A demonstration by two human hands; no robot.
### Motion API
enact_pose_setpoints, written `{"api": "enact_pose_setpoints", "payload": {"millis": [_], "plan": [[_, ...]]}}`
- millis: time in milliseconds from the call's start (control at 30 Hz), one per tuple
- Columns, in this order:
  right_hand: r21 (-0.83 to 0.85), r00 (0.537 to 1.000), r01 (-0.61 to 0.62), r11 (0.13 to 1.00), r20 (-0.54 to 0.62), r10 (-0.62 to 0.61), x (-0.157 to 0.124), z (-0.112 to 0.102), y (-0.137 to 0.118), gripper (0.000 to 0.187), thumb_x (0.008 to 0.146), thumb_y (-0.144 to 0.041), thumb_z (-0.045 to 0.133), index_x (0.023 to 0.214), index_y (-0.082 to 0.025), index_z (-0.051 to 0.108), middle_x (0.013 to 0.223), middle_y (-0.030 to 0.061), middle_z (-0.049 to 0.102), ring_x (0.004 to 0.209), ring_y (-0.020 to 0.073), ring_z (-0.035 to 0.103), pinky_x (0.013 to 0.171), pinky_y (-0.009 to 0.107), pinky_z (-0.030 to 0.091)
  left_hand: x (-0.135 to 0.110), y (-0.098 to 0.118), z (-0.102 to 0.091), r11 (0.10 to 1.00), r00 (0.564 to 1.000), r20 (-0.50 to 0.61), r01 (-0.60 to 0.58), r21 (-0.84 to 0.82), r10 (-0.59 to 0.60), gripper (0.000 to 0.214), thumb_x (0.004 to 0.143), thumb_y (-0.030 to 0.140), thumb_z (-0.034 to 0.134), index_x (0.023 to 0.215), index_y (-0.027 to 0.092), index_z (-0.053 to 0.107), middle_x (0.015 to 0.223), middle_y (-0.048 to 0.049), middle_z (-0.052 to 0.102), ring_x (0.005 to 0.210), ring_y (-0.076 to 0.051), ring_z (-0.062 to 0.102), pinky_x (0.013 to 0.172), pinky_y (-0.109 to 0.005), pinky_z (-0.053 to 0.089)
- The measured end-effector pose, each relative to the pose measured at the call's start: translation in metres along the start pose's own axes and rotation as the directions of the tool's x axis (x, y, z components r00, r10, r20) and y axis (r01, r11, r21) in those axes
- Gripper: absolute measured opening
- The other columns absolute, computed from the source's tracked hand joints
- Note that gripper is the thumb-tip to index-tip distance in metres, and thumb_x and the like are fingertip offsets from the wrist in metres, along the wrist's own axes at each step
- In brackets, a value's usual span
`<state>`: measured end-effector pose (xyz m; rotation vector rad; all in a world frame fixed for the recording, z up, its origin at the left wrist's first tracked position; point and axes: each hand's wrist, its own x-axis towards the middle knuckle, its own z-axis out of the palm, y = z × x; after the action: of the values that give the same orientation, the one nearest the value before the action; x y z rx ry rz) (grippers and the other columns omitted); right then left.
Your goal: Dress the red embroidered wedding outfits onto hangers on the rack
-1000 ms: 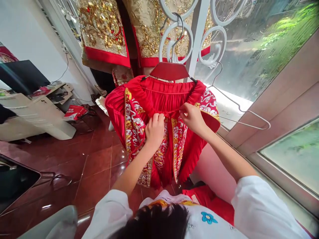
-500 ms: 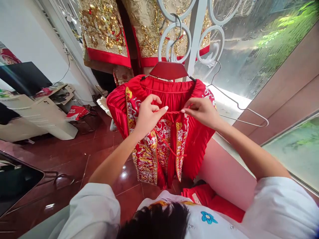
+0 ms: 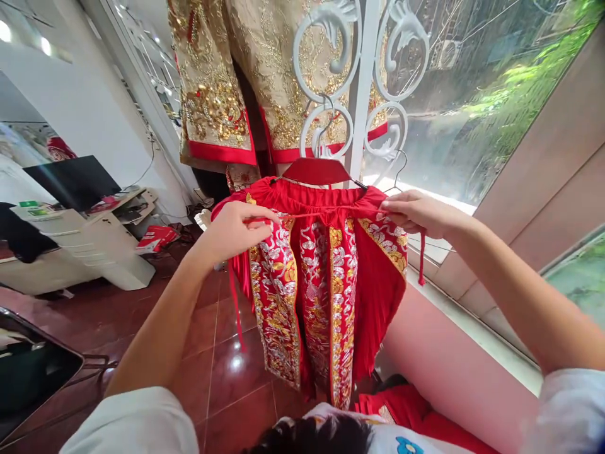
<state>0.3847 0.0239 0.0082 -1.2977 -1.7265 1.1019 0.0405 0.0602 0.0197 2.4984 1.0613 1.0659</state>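
A red embroidered garment [image 3: 309,287] is hung from a dark red hanger [image 3: 317,170], its panels suspended above the tiled floor [image 3: 241,397]. Across its gathered top edge, a red cord [image 3: 307,215] is stretched nearly straight. Near the garment's upper left corner, the cord is held at the fingertips of the nearly closed left hand [image 3: 236,230]; past the upper right corner, it is pinched in the curled right hand [image 3: 418,213], a loose end left dangling below. Behind the hanger, gold-sequined clothes [image 3: 278,82] trimmed in red are seen beyond a white scrolled rack [image 3: 366,82].
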Motion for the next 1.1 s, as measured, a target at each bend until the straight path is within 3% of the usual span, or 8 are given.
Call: {"api": "enact_pose_setpoints", "payload": {"millis": [67, 167, 333, 433, 533, 667, 867, 1100], "plan": [[-0.134, 0.973, -0.037, 0.990, 0.219, 0.066, 0.008, 0.001, -0.002, 0.037, 0.077, -0.050, 0.065, 0.069, -0.015, 0.059, 0.046, -0.0072, 0.030, 0.038, 0.0035, 0.020, 0.035, 0.021, 0.012, 0.002, 0.009, 0.012, 0.953, 0.987, -0.159, 0.022, 0.302, 0.028, 0.010, 0.071, 0.023, 0.062, 0.077, 0.020, 0.071, 0.058, -0.0001, 0.053, 0.051, -0.012, 0.044, 0.051, -0.026, 0.030], [-0.248, 0.894, 0.152, 0.957, 0.446, -0.026, 0.018, 0.012, -0.012, 0.028, 0.078, -0.042, 0.063, 0.079, -0.014, 0.068, 0.048, -0.0049, 0.041, 0.041, 0.0046, 0.029, 0.037, 0.020, 0.019, 0.013, 0.016, 0.038, 0.887, 0.891, -0.438, 0.103, 0.451, 0.119, 0.017, 0.082, 0.027, 0.056, 0.083, 0.020, 0.071, 0.075, -0.0054, 0.059, 0.065, -0.017, 0.053, 0.057, -0.028, 0.034], [-0.333, 0.891, 0.450, 0.828, 0.110, -0.440, 0.030, 0.046, -0.034, 0.024, 0.079, -0.036, 0.060, 0.075, -0.013, 0.068, 0.062, 0.0003, 0.056, 0.054, 0.0069, 0.040, 0.048, 0.022, 0.030, 0.043, 0.016, 0.077, 0.985, 0.724, -0.687, 0.070, 0.158, 0.059, 0.013, 0.083, 0.027, 0.059, 0.080, 0.019, 0.068, 0.071, -0.0031, 0.057, 0.071, -0.016, 0.055, 0.065, -0.027, 0.041], [-0.642, 0.797, 0.411, 0.647, -0.090, -0.597, 0.038, 0.061, -0.037, 0.023, 0.082, -0.022, 0.052, 0.064, -0.013, 0.063, 0.055, -0.0006, 0.047, 0.053, 0.0071, 0.036, 0.053, 0.024, 0.027, 0.051, 0.018, 0.088, 0.974, 0.812, -0.579, -0.071, -0.214, -0.068, 0.018, 0.078, 0.033, 0.065, 0.078, 0.016, 0.068, 0.065, -0.0007, 0.056, 0.061, -0.012, 0.050, 0.060, -0.024, 0.041], [-0.844, 0.726, 0.290, 0.451, -0.113, -0.679, 0.044, 0.070, -0.032, 0.024, 0.083, -0.014, 0.046, 0.064, -0.014, 0.061, 0.059, 0.0020, 0.050, 0.055, 0.0087, 0.037, 0.054, 0.026, 0.023, 0.053, 0.020, 0.092, 0.881, 0.936, -0.336, -0.072, -0.468, -0.102, 0.029, 0.067, 0.041, 0.073, 0.074, 0.013, 0.068, 0.062, -0.0006, 0.057, 0.055, -0.010, 0.046, 0.053, -0.022, 0.037], [-0.923, 0.738, 0.182, 0.339, -0.100, -0.668, 0.048, 0.077, -0.027, 0.022, 0.087, -0.014, 0.043, 0.080, -0.015, 0.064, 0.072, 0.0059, 0.057, 0.060, 0.0116, 0.045, 0.054, 0.027, 0.022, 0.054, 0.017, 0.093, 0.856, 0.960, -0.259, -0.043, -0.515, -0.108, 0.026, 0.062, 0.036, 0.075, 0.068, 0.012, 0.066, 0.059, 0.0010, 0.053, 0.053, -0.008, 0.041, 0.051, -0.021, 0.034], [-0.848, 0.683, 0.376, 0.373, -0.019, -0.731, 0.058, 0.073, -0.018, 0.023, 0.090, -0.022, 0.044, 0.078, -0.016, 0.063, 0.090, 0.0092, 0.058, 0.080, 0.0167, 0.051, 0.064, 0.028, 0.035, 0.052, 0.013, 0.086, 0.923, 0.989, -0.143, -0.022, -0.383, -0.036, 0.007, 0.069, 0.021, 0.061, 0.067, 0.015, 0.059, 0.055, 0.0052, 0.040, 0.048, -0.005, 0.031, 0.047, -0.019, 0.025], [-0.619, 0.648, 0.541, 0.569, -0.125, -0.752, 0.064, 0.074, -0.019, 0.016, 0.077, -0.018, 0.052, 0.061, -0.016, 0.054, 0.079, 0.0043, 0.051, 0.075, 0.0151, 0.049, 0.068, 0.029, 0.039, 0.045, 0.019, 0.080, 0.972, 0.988, -0.081, -0.141, -0.190, 0.128, 0.004, 0.077, 0.017, 0.051, 0.078, 0.018, 0.055, 0.080, 0.0004, 0.052, 0.057, -0.007, 0.040, 0.053, -0.020, 0.033]]}}
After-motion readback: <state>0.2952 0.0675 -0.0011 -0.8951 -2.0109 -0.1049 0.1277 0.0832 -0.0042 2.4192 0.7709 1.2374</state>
